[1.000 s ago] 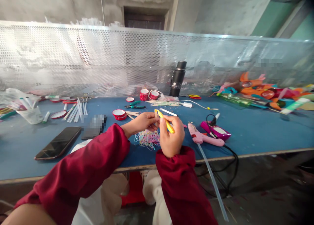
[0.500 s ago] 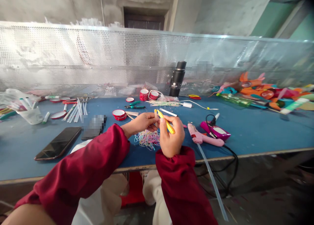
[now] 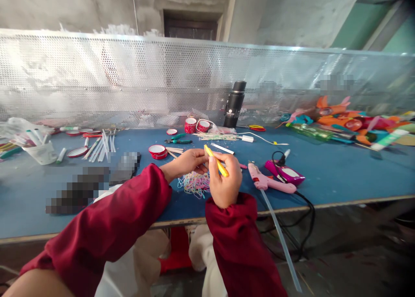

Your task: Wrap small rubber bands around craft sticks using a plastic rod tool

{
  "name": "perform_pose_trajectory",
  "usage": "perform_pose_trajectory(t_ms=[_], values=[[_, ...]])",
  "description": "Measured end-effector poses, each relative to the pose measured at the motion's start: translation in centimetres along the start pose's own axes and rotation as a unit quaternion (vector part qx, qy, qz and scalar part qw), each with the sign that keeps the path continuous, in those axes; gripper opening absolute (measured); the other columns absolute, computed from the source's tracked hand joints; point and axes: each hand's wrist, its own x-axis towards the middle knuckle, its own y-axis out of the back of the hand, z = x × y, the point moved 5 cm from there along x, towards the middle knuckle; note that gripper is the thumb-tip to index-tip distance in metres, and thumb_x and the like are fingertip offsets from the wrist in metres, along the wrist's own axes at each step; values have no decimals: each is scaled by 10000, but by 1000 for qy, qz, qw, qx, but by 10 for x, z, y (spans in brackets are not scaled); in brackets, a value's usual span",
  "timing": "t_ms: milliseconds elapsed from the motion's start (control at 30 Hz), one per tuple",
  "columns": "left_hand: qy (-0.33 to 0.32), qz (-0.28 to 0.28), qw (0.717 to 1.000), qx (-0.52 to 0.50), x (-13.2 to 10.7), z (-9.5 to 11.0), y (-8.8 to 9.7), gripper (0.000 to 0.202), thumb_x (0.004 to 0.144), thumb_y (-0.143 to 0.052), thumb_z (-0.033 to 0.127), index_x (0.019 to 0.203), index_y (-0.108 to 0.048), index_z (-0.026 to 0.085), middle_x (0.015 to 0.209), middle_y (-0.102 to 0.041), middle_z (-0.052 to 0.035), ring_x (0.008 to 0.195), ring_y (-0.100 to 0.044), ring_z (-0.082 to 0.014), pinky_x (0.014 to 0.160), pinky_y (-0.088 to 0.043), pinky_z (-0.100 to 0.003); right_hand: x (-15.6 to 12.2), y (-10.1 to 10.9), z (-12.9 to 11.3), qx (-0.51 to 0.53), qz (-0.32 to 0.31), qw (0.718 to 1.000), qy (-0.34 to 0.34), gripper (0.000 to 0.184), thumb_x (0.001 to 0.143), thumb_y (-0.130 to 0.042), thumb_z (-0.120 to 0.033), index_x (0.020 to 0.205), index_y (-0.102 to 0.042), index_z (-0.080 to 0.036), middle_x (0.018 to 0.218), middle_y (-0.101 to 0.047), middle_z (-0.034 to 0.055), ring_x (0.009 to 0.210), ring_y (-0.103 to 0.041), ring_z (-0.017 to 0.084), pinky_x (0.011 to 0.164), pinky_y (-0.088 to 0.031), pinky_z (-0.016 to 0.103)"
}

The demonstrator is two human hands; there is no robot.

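My right hand (image 3: 225,182) grips a yellow marker (image 3: 222,168), its tip end slanting up and to the left. Pinched in the fingers of my left hand (image 3: 192,162) is a small wooden craft stick, mostly hidden behind the marker and the fingers. The marker's tip end meets or overlaps the stick's upper end; contact itself is too small to make out. Both hands are close together above a heap of pastel elastic loops (image 3: 195,183) on the blue tabletop (image 3: 343,169).
To the right lie a pink glue gun (image 3: 272,184) with a long glue stick and a magenta device (image 3: 287,174). Behind stand red tape rolls (image 3: 158,151), teal-handled pliers (image 3: 178,139) and a black flask (image 3: 234,104). A cup of markers (image 3: 40,152) stands left.
My right hand and the marker have shifted slightly left, and the marker's tip end now covers the top of the stick. My left hand has stayed nearly still.
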Motion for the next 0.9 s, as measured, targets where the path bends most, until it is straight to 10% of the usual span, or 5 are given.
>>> perform_pose_trajectory(t_ms=[900], values=[[-8, -6, 1000, -16, 0, 0, 1, 334, 930, -737, 479, 945, -675, 152, 820, -717, -26, 646, -656, -93, 650, -529, -224, 0, 3, 2, -15, 14, 1000, -19, 122, 1008, -611, -328, 961, -671, -233, 925, -751, 70, 881, -688, 228, 836, -544, 385]])
